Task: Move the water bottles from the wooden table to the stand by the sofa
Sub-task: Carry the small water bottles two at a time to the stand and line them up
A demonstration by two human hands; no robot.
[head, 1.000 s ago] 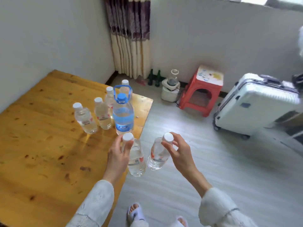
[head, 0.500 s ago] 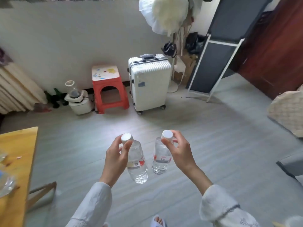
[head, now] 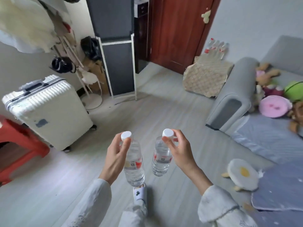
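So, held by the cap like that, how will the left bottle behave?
The left bottle hangs from a fingertip pinch by the left hand, so it probably swings as the person walks. It looks full, so likely heavy for that grip. Its thin clear plastic would probably dent rather than break if dropped.

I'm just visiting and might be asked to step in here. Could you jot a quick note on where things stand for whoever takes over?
Left hand: pinches the neck of one water bottle just under its white cap, the bottle hanging below the grip.
Right hand: holds a second bottle the same way.
Stand by the sofa: covered in a patterned cloth, with several bottles already on it.
Done: some bottles delivered; two more in hand, mid-room.
Left: walk to the stand and set these two down. The wooden table is out of view, so check it for more.
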